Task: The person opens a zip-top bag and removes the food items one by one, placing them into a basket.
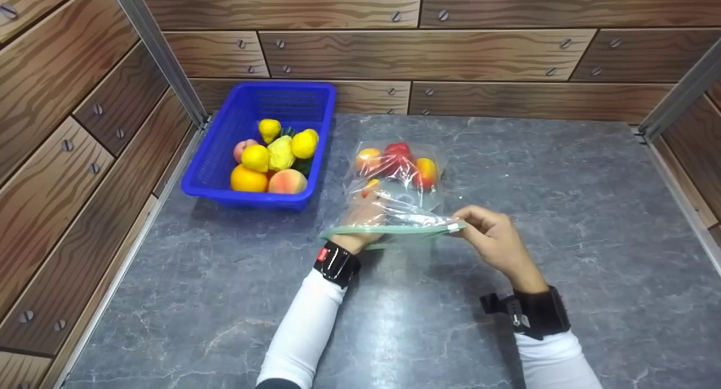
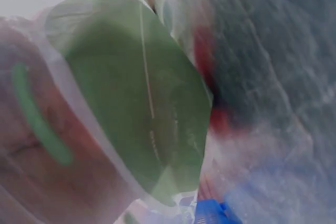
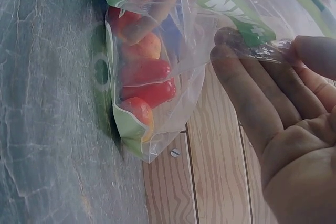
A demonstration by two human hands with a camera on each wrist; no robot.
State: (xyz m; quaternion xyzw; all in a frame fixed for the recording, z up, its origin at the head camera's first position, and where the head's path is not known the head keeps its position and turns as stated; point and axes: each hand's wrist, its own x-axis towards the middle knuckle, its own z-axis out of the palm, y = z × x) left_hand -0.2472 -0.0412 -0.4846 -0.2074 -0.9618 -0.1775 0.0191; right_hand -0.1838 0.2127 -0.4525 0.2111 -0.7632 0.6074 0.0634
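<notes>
Two bare hands at one clear zip bag (image 1: 403,200), which lies mid-table, right of the blue basket (image 1: 248,198). Left hand (image 1: 363,214) is in through the bag mouth, fingers curled round a red-yellow fruit (image 1: 370,187), palm side hidden. Right hand (image 1: 495,242) pinches the bag's edge at the slider (image 1: 453,227) end, thumb against index; its other fingers fairly straight in the right wrist view. Also in bag: orange-yellow fruit (image 1: 369,160), red pepper (image 1: 398,154), mango (image 1: 425,173). Basket holds an orange (image 1: 249,178), peach (image 1: 288,182), yellow fruits (image 1: 305,144). Left wrist view blurry, mostly green print.
</notes>
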